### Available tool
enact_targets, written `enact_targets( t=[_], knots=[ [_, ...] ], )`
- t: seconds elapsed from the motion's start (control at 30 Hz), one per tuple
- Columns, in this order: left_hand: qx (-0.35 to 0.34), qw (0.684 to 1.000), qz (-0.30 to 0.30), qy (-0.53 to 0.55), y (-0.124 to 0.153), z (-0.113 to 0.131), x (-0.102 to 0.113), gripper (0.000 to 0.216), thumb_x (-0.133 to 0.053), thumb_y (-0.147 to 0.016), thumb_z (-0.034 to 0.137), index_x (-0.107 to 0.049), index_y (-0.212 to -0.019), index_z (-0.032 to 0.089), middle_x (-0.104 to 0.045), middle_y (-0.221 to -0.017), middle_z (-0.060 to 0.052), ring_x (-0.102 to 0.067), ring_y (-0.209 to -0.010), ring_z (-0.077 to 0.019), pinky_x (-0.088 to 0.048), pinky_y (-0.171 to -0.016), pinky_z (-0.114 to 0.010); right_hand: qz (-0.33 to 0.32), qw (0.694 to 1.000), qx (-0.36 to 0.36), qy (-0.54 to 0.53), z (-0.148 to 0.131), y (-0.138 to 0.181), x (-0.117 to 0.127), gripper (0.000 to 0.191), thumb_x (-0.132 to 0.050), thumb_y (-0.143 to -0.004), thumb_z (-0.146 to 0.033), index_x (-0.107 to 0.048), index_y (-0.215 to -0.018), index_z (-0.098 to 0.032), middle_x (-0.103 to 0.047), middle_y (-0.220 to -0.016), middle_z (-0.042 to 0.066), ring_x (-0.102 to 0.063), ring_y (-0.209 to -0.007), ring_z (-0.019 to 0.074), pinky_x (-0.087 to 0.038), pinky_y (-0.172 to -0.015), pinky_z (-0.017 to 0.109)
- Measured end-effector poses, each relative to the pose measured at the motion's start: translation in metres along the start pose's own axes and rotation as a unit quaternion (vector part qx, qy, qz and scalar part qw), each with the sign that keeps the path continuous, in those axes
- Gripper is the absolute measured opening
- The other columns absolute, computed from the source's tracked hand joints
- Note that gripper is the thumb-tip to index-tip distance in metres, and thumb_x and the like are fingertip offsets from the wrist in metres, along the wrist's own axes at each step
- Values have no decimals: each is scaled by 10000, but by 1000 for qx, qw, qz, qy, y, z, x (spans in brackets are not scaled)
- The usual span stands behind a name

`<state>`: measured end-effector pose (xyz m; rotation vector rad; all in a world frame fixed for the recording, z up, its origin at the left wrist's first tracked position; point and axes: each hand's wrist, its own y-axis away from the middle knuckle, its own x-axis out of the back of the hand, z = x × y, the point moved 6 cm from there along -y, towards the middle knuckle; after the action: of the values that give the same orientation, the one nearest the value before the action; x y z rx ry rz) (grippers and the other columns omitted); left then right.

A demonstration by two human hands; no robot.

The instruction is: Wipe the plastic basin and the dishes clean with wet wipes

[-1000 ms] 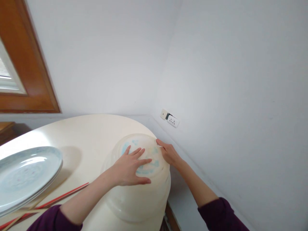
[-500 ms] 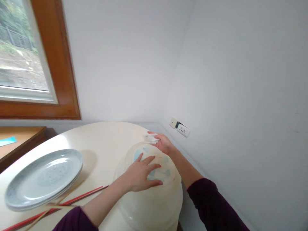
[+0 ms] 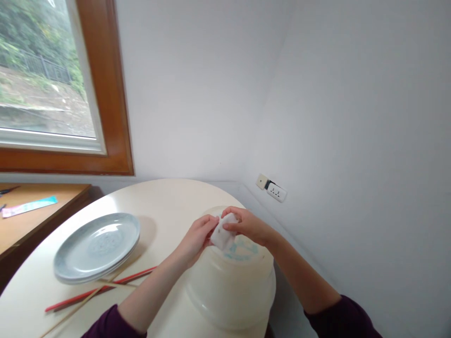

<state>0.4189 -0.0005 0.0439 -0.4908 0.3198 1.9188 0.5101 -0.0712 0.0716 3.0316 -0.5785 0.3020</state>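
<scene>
A large cream bowl (image 3: pixel 229 284) lies upside down at the near right edge of a round cream table (image 3: pixel 165 202), its base marked with a blue pattern. Above that base my left hand (image 3: pixel 197 237) and my right hand (image 3: pixel 246 225) both pinch a small white folded wipe (image 3: pixel 222 236), held between their fingertips. Both sleeves are dark purple.
Two stacked pale blue plates (image 3: pixel 97 246) sit on the table's left. Red chopsticks (image 3: pixel 98 291) and a pale wooden pair lie in front of them. A wooden side table (image 3: pixel 35 216) stands under the window at left. A wall socket (image 3: pixel 273 188) sits low in the corner.
My left hand lifted off the bowl's base and met my right hand, which came back from the far rim with the white wipe. The view swung left, showing more window.
</scene>
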Motion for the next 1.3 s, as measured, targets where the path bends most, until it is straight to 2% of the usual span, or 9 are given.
enact_targets(
  t=[0.17,0.27,0.37,0.47,0.67,0.83,1.0,1.1,1.3],
  knots=[
    [11,999,43,-20,5,-1,12,299,-694,-518,315,-460,-648,181,-510,-555,43,-463,-505,-89,-393,-499,-218,190,965,106,146,-12,2,1,413,-729,-541,-234,-584,-927,-211,-618,-818,9,-570,-795,188,-459,-668,301],
    [-42,993,106,-32,6,6,23,246,-632,-548,299,-434,-646,192,-419,-501,79,-404,-475,-74,-347,-484,-200,287,936,145,144,-17,10,-8,246,-673,-602,-283,-633,-832,-207,-637,-914,60,-563,-903,236,-428,-816,388],
    [-103,982,134,-79,10,14,25,178,-611,-573,234,-451,-631,184,-386,-475,86,-365,-474,-62,-289,-482,-188,198,976,91,-22,-4,3,-36,206,-619,-671,-389,-654,-758,-206,-670,-847,71,-595,-859,255,-444,-818,413],
    [-154,958,110,-215,13,21,15,94,-562,-632,181,-470,-648,187,-420,-502,68,-388,-484,-76,-309,-493,-210,99,968,50,-223,9,-3,-64,246,-616,-694,-443,-656,-727,-202,-686,-822,70,-605,-915,267,-480,-801,393],
    [-188,921,17,-342,23,21,1,92,-551,-692,193,-590,-772,170,-611,-750,-34,-552,-700,-156,-442,-638,-275,115,948,7,-297,31,1,-62,231,-655,-687,-407,-678,-748,-186,-703,-800,67,-647,-850,249,-537,-725,358],
    [-239,894,165,-342,33,-1,35,311,-559,-741,278,-527,-1031,168,-575,-1026,-97,-539,-1000,-214,-412,-921,-383,242,963,80,-89,28,-4,-2,275,-540,-762,-426,-665,-854,-199,-706,-881,69,-652,-871,263,-538,-732,413],
    [-131,868,162,-451,31,-61,44,1026,-725,-561,375,-147,-1352,72,-189,-1434,-232,-146,-1348,-314,-154,-1103,-449,327,930,86,144,21,-45,62,228,-555,-749,-333,-677,-876,-188,-672,-1045,83,-495,-1154,292,-333,-996,475],
    [-80,861,154,-479,28,-79,44,1176,-742,-522,400,-11,-1377,55,-44,-1472,-253,-9,-1368,-331,-51,-1112,-465,293,921,56,250,29,-76,66,163,-569,-765,-281,-685,-829,-185,-664,-1059,100,-490,-1158,289,-273,-1025,477],
    [-55,859,139,-489,26,-85,50,1293,-746,-499,411,157,-1381,130,29,-1487,-233,52,-1366,-333,27,-1080,-525,167,899,-7,406,56,-102,31,232,-509,-868,-316,-632,-998,-168,-610,-1157,93,-514,-1128,229,-275,-1016,506]
  ],
)
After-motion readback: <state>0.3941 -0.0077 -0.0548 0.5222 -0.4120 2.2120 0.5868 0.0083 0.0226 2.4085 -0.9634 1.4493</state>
